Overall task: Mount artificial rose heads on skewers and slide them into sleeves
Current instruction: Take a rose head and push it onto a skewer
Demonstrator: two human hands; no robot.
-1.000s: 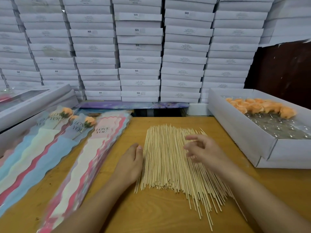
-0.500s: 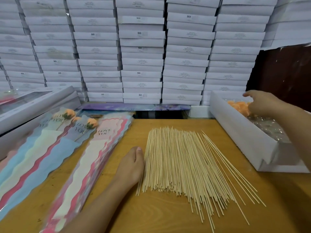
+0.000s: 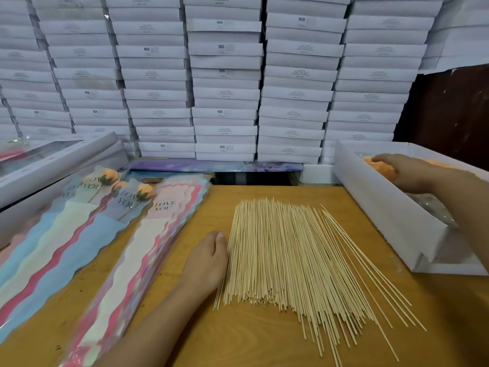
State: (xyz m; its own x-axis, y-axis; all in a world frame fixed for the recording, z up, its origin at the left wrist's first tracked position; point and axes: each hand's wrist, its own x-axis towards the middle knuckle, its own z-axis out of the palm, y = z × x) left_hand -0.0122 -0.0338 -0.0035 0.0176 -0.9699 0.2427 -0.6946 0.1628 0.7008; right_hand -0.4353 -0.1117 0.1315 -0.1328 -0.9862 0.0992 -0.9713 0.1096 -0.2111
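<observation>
Orange rose head (image 3: 382, 169) now gripped by right hand (image 3: 412, 173); left hand (image 3: 205, 263) stays flat.

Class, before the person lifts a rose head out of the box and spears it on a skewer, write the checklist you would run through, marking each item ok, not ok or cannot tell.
1. Right hand is inside the white box, on an orange rose head: ok.
2. Rose head firmly gripped: cannot tell, the fingers hide most of it.
3. Skewers lie within reach on the table: ok.
4. Left hand holds one skewer ready: not ok, it rests flat beside the pile.
5. Empty sleeves stacked on the left: ok.
6. More rose heads left in the box: cannot tell, the arm hides much of it.
</observation>
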